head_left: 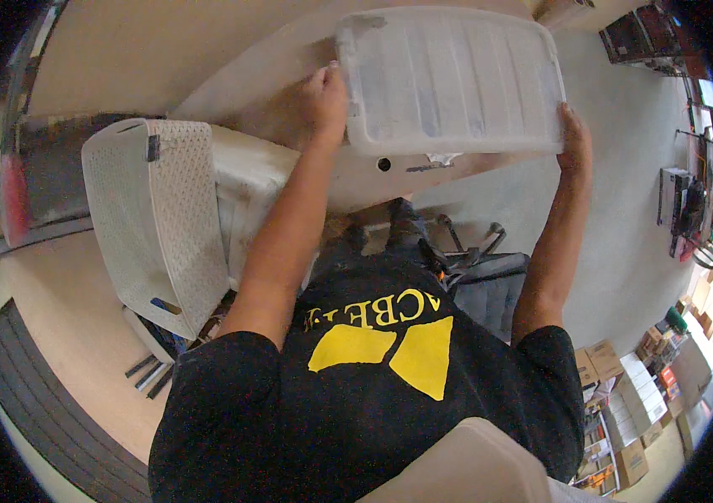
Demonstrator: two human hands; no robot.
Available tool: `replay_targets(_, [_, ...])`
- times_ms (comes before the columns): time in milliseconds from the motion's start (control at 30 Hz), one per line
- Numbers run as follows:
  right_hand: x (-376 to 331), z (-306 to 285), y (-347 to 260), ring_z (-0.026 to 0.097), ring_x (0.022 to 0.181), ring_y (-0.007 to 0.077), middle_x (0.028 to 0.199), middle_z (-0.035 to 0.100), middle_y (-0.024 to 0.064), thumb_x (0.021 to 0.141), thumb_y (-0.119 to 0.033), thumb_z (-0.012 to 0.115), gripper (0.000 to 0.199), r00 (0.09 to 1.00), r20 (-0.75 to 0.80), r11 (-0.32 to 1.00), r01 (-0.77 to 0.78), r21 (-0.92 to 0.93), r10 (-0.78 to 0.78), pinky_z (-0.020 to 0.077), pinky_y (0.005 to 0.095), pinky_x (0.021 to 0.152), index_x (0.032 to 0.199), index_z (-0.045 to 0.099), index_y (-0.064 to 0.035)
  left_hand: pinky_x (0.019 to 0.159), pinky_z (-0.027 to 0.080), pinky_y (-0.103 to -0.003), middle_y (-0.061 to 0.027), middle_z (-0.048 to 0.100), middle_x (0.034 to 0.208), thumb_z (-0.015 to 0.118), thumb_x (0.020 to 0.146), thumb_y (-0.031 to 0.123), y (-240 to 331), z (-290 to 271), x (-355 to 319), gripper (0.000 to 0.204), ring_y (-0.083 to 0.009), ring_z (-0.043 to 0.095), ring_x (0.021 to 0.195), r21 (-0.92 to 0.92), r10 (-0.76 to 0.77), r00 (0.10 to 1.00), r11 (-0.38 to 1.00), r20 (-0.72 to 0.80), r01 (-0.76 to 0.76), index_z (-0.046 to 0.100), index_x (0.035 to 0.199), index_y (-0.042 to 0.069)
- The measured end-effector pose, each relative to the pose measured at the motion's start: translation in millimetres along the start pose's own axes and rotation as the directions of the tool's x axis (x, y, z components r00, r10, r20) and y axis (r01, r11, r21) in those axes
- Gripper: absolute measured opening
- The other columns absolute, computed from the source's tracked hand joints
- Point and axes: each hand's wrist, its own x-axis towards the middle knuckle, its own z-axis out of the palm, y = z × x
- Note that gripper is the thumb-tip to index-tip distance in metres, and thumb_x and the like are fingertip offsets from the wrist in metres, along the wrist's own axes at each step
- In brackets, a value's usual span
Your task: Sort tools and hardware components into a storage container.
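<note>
A translucent white plastic storage box (457, 80) with a ribbed top is held out at the far side, above a pale table (356, 180). My left hand (327, 101) is closed at the box's left edge, with its fingers partly hidden. At the opposite edge, my right hand (575, 141) grips near the lower right corner, its fingers mostly behind the rim. What the box contains cannot be made out through its cloudy plastic.
Left of my left forearm stands a cream perforated plastic basket (151, 218), beside a pale plastic-wrapped bundle (247, 172). A dark chair (486, 289) sits under my right arm. Cardboard boxes (600, 360) and shelving line the right side. A dark ribbed strip (46, 411) lies lower left.
</note>
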Motion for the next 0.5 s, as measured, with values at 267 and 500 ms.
replay_targets(267, [16,-6,40,0.060,0.087,0.0179,0.096,0.066,0.0096,0.079,-0.028,0.072,0.041,0.906,-0.272,0.919,0.235,-0.316,-0.325,0.0462,0.0299,0.077,0.106,0.065,0.0026,0.086,0.046,-0.042,-0.0168,0.057,0.108,0.067,0.075,0.016,-68,51,-1,0.035,-0.0342,0.056,0.098,0.251,0.582,0.798,0.805,-0.155,-0.538,0.064,0.108,0.003])
replay_targets(500, [4,38,35,0.060,0.082,0.0151,0.091,0.066,0.0100,0.076,-0.026,0.075,0.040,0.832,-0.311,0.827,0.274,-0.491,-0.460,0.0471,0.0281,0.073,0.106,0.066,-0.0009,0.085,0.047,-0.041,-0.0186,0.057,0.108,0.068,0.074,0.015,-73,34,8,0.037,-0.0342,0.056,0.099,0.125,0.358,0.924,0.931,-0.133,-0.343,0.064,0.108,0.002])
